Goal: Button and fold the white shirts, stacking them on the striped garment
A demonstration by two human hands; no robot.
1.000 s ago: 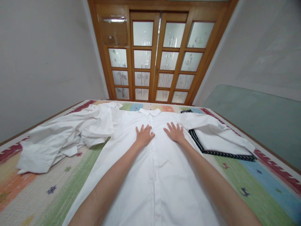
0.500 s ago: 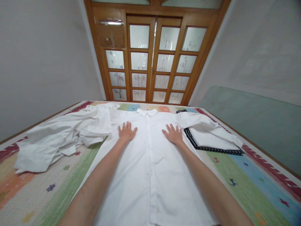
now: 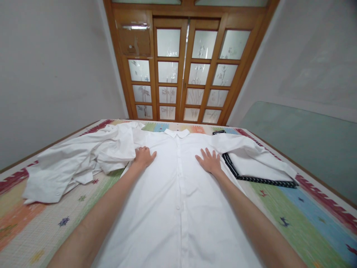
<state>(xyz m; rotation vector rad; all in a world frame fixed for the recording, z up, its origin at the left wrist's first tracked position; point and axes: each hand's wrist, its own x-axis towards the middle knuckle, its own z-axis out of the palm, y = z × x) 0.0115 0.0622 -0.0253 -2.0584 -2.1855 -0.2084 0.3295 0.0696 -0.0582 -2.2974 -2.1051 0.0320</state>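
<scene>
A white button-front shirt (image 3: pixel 158 197) lies flat before me, front up, its small collar (image 3: pixel 177 133) at the far end. My left hand (image 3: pixel 144 157) rests on the upper chest near the crumpled white fabric, thumb apart from the fingers, whose tips are partly hidden. On the other side of the button line, my right hand (image 3: pixel 209 160) lies palm down with fingers spread. Crumpled white fabric (image 3: pixel 75 158) is heaped to the left; whether it belongs to this shirt I cannot tell. The right sleeve (image 3: pixel 242 140) stretches outward over a folded white cloth with a black patterned border (image 3: pixel 267 181).
The table is covered by a colourful striped cloth (image 3: pixel 80 219). A small black-and-white edged item (image 3: pixel 219 132) shows beyond the right shoulder. Wooden glass-paned doors (image 3: pixel 184 67) stand past the table, and a pale green panel (image 3: pixel 301 137) leans along the right wall.
My left hand has slid left toward the crumpled fabric, its fingers less spread now. My right hand stays flat on the shirt's right chest. The view has shifted slightly.
</scene>
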